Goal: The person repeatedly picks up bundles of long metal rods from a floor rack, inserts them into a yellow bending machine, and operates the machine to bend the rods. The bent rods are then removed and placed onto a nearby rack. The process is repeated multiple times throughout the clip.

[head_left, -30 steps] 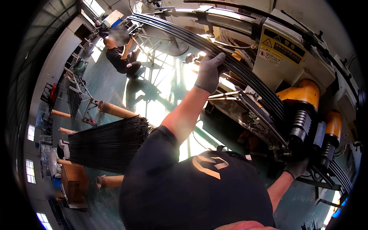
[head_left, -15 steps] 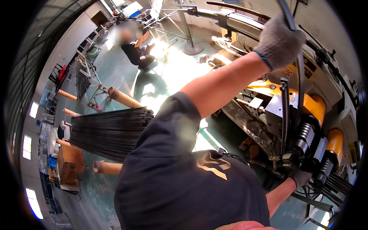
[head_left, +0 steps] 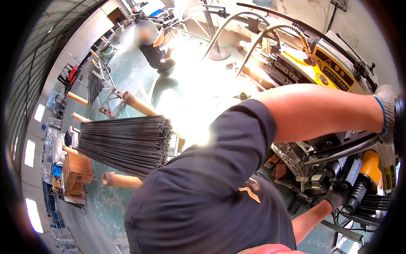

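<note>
My left arm stretches across to the right rim of the head view. Its grey-gloved hand [head_left: 387, 96], cut off by the dark rim, is closed against a dark bar [head_left: 398, 122]; most of the fingers are hidden. Low at the right, my right hand [head_left: 336, 197], in a dark grey glove, rests at the machine's lower end below a black round part [head_left: 339, 185]. Its fingers look curled, but what they hold is hidden. A yellow cylinder [head_left: 370, 166] lies just above it, and a ribbed dark rod [head_left: 359, 148] runs between the two hands.
Arched hoses [head_left: 292, 26] rise over a yellow machine block [head_left: 305, 63] with a warning plate [head_left: 334, 70]. A bundle of black rods [head_left: 122, 144] rests over cardboard tubes [head_left: 122, 180] at the left. Another person [head_left: 154, 53] crouches at the far side in bright sunlight.
My left hand has dropped from the upper right, where it gripped the dark bar, to the right rim. My right hand stays about where it was. Arched hoses now show.
</note>
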Demonstrator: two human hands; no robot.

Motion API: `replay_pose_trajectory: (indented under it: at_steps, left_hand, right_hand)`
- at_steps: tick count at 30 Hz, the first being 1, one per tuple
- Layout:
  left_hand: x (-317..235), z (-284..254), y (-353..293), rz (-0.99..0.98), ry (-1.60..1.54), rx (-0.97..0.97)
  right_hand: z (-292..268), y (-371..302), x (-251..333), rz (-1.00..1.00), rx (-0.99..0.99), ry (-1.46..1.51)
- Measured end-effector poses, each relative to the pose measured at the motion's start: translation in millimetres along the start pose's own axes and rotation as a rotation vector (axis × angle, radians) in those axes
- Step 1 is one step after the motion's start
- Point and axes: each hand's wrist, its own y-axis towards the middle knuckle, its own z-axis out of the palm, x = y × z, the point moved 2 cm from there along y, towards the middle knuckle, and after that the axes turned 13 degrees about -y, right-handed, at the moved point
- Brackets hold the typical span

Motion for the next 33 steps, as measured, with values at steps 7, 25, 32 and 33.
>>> replay_pose_trajectory:
  at_steps: [7, 25, 32, 33]
  left_hand:
    - [-1.8, 24.7, 30.0, 0.062, 0.048, 0.057]
    - [3.7, 32.8, 41.9, 0.082, 0.077, 0.085]
    - [4.8, 30.8, 43.3, 0.085, 0.089, 0.084]
    - [4.6, 31.0, 43.6, 0.086, 0.094, 0.087]
  right_hand:
    - [12.6, -1.3, -11.6, 0.27, -0.012, 0.349]
    - [11.1, 0.2, -16.1, 0.102, -0.092, 0.138]
    - [14.4, 6.3, -11.0, 0.398, -0.058, 0.605]
    - [14.3, 5.8, -9.4, 0.397, -0.047, 0.613]
